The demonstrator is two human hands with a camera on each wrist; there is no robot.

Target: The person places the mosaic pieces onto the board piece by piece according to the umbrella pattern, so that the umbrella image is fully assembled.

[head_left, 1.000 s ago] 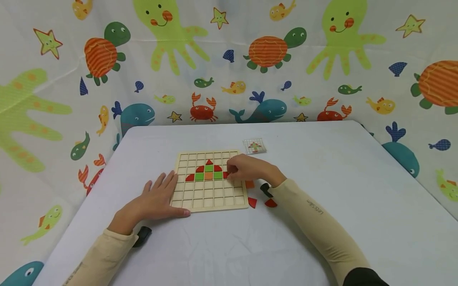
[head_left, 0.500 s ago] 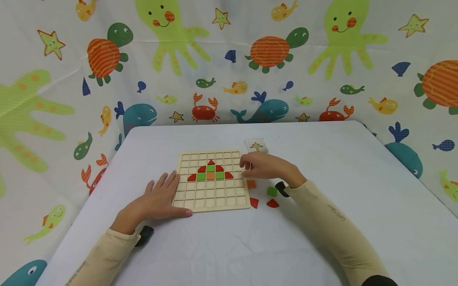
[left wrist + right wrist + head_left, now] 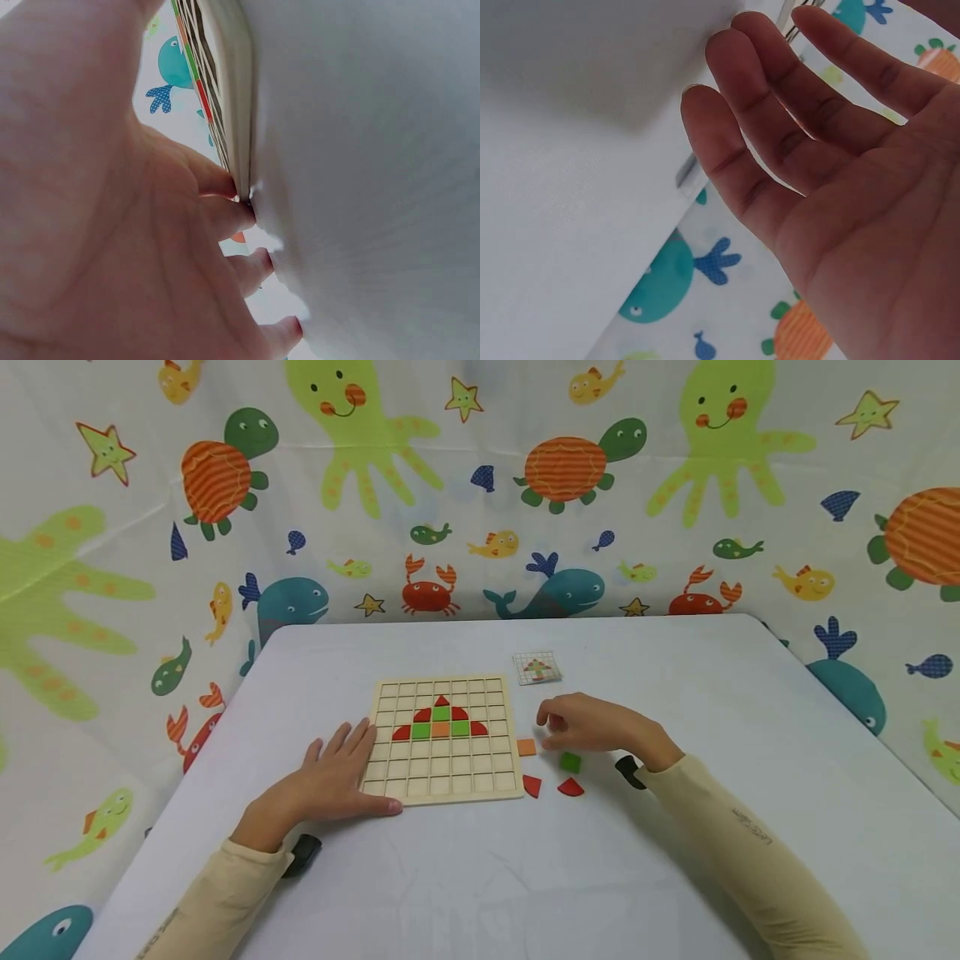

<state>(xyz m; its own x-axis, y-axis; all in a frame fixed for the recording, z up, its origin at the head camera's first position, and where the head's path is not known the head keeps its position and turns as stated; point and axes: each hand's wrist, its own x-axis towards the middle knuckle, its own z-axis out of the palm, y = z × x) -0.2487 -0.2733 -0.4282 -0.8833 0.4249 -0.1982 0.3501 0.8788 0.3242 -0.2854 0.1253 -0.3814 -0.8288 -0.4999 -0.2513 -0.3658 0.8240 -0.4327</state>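
One orange square tile [image 3: 527, 747] is lying left of the bent, empty fingers of the nearer right hand [image 3: 591, 723]; the left hand [image 3: 333, 783] is resting splayed.

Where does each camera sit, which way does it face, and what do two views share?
Head: worn on the head, facing forward and down at the grid board; left hand, right hand and sleeves show.
Left wrist: on that wrist, looking past the left palm and fingers at the board's edge.
Right wrist: on that wrist, looking past the right palm and fingers at white tabletop and patterned cloth.
Shared: head and left wrist both show the left hand against the board.
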